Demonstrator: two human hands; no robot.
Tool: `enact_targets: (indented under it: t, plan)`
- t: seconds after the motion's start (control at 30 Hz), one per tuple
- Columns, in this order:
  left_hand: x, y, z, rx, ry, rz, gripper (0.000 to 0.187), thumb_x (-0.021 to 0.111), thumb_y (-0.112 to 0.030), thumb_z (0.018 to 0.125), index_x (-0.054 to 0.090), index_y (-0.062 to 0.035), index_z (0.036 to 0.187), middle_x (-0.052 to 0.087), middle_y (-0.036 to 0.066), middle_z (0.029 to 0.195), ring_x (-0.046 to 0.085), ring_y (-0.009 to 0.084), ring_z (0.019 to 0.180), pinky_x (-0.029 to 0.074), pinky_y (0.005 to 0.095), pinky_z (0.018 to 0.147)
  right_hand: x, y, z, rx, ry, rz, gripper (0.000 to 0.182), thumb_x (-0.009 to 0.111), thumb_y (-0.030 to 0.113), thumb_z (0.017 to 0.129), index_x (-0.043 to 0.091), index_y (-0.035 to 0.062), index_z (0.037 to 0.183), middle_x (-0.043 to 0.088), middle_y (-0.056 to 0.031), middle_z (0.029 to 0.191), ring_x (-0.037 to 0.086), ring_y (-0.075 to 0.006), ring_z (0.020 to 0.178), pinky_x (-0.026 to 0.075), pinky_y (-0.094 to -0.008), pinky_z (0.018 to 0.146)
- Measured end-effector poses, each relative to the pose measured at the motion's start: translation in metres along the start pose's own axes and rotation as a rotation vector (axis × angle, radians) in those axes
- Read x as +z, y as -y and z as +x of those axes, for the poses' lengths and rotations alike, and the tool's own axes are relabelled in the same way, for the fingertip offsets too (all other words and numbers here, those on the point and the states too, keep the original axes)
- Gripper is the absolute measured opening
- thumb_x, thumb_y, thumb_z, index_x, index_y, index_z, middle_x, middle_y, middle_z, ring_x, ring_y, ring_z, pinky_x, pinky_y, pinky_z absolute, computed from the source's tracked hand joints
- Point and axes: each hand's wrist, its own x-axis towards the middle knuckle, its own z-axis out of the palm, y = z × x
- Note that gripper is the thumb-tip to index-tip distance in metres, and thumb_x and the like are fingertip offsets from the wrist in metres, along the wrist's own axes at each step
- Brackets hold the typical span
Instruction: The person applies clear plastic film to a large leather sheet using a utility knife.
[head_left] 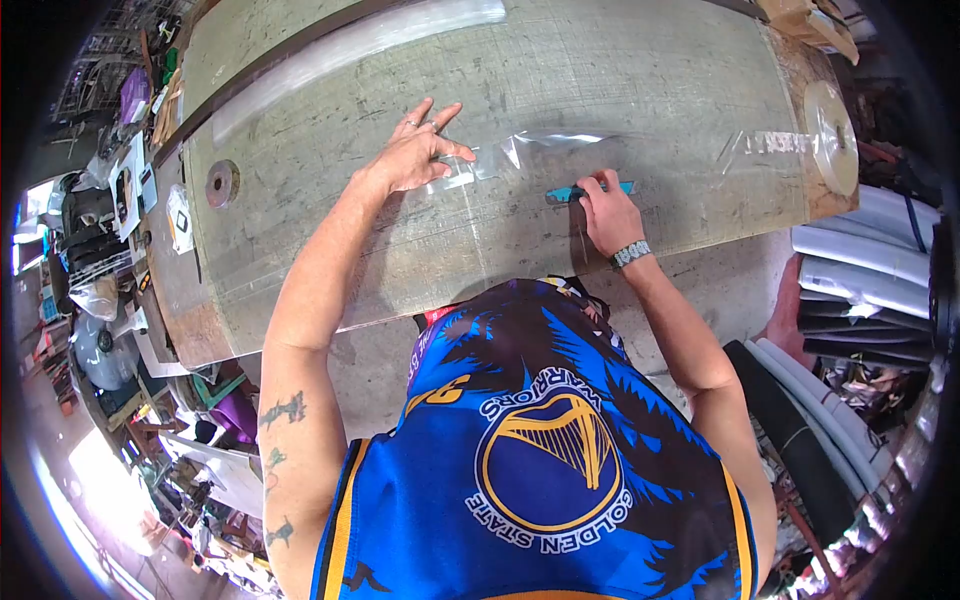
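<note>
My left hand lies on a strip of clear plastic film on the worktable, its fingers spread apart and holding nothing. To the right, my right hand is closed on a teal cutter, which lies low over the tabletop just below the film. The film stretches rightward along the table toward a large roll at the right edge. Whether the cutter's blade touches the table cannot be made out.
A brown tape roll sits at the table's left. A long dark bar crosses the upper left, beside a clear plastic strip. Wrapped rolls are stacked at the right, and clutter stands beyond the left edge.
</note>
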Motion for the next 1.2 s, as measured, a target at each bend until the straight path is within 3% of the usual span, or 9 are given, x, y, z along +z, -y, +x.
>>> enact_targets:
  t: [0.13,0.23,0.37,0.47,0.57,0.67,0.77,0.93,1.2]
  plan:
    - [0.0,0.001,0.0,0.007,0.014,0.006,0.053,0.084,-0.016,0.077,0.073,-0.0421,0.121,0.02,-0.002,0.17,0.006,0.0378,0.157,0.017,0.0565,0.127,-0.011,-0.019,0.018,-0.083,0.234,-0.01,0.024,0.069,0.013,0.091,0.059,0.0086,0.113,0.062,-0.009,0.092,0.066,-0.0284,0.079,0.053,-0.0386,0.067]
    - [-0.002,0.001,0.003,0.007,0.018,-0.005,0.054,0.084,-0.014,0.076,0.073,-0.0413,0.121,0.018,-0.004,0.171,0.005,0.0365,0.157,0.017,0.0579,0.127,-0.049,0.013,0.034,0.054,0.369,0.462,0.021,0.071,0.016,0.094,0.059,0.007,0.109,0.058,-0.0015,0.084,0.063,-0.0148,0.078,0.049,-0.0305,0.066]
    - [-0.001,0.003,0.001,0.011,0.018,-0.012,0.055,0.084,-0.014,0.075,0.073,-0.0409,0.122,0.016,-0.005,0.171,0.004,0.0363,0.158,0.016,0.0589,0.127,-0.037,0.04,0.023,-0.03,0.209,0.839,0.028,0.074,0.026,0.093,0.064,0.003,0.105,0.062,0.0005,0.084,0.056,-0.0077,0.076,0.048,-0.027,0.069]
    - [-0.001,0.006,0.003,0.023,0.03,-0.014,0.054,0.085,-0.016,0.077,0.072,-0.0417,0.123,0.015,-0.004,0.171,0.004,0.0368,0.157,0.016,0.0593,0.127,-0.015,0.052,0.009,0.218,0.136,1.018,0.029,0.068,0.03,0.097,0.067,0.0016,0.105,0.066,-0.0027,0.088,0.06,-0.01,0.078,0.05,-0.0281,0.071]
    - [-0.001,0.009,0.004,0.048,0.017,-0.005,0.054,0.085,-0.017,0.077,0.072,-0.0417,0.123,0.014,-0.003,0.171,0.004,0.038,0.157,0.015,0.0599,0.126,0.005,0.048,-0.001,0.148,-0.086,0.552,0.035,0.061,0.032,0.101,0.068,-0.0017,0.103,0.068,-0.0074,0.088,0.064,-0.0148,0.078,0.051,-0.0305,0.072]
    - [-0.002,0.009,0.003,0.062,0.012,0.006,0.053,0.085,-0.018,0.078,0.072,-0.0416,0.123,0.014,-0.001,0.171,0.004,0.0399,0.157,0.013,0.061,0.126,-0.008,0.074,-0.013,0.453,0.245,0.786,0.037,0.057,0.031,0.104,0.068,-0.0047,0.1,0.07,-0.0121,0.087,0.067,-0.0201,0.076,0.053,-0.0331,0.072]
    - [0.0,0.014,0.003,0.086,0.013,0.012,0.052,0.084,-0.019,0.079,0.072,-0.0417,0.124,0.015,0.001,0.171,0.003,0.0417,0.157,0.011,0.063,0.126,0.015,0.105,-0.007,0.194,0.107,0.818,0.037,0.056,0.029,0.104,0.068,-0.0057,0.098,0.069,-0.0136,0.084,0.067,-0.0202,0.072,0.052,-0.0335,0.07]
    - [-0.001,0.014,0.003,0.083,0.019,0.012,0.054,0.084,-0.017,0.079,0.071,-0.0426,0.125,0.015,0.001,0.172,0.004,0.0422,0.157,0.01,0.0645,0.125,0.057,0.135,0.028,0.002,-0.089,0.665,0.03,0.055,0.024,0.104,0.067,-0.0035,0.105,0.067,-0.0231,0.094,0.066,-0.0421,0.086,0.052,-0.0442,0.075]
    - [0.0,0.018,0.001,0.09,0.006,-0.011,0.052,0.082,-0.018,0.081,0.071,-0.0415,0.126,0.015,0.0,0.172,0.004,0.0415,0.157,0.01,0.0656,0.124,0.073,0.136,0.053,-0.066,-0.127,0.514,0.03,0.055,0.024,0.103,0.068,-0.0024,0.103,0.067,-0.0225,0.092,0.066,-0.0415,0.086,0.052,-0.0448,0.076]
